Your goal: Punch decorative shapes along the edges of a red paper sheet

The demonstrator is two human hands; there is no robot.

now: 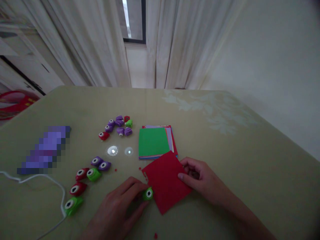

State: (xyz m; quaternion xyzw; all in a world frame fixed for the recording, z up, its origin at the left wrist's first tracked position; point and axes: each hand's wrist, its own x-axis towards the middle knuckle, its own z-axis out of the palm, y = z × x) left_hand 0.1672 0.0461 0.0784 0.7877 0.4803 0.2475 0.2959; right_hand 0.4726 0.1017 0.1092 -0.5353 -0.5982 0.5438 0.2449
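A red paper square [166, 181] lies tilted on the table near me. My left hand [120, 206] grips a small green paper punch [148, 193] pressed onto the sheet's left edge. My right hand [200, 178] holds the sheet's right edge with thumb and fingers. Tiny red paper bits [115, 170] lie scattered around the sheet.
A stack of coloured paper [155, 141], green on top, sits just beyond the red sheet. Several red, green and purple punches [86, 176] lie at the left, more [118, 126] farther back. A white cable [58, 193] curls at the left edge. A blurred purple object [45, 150] lies at the far left.
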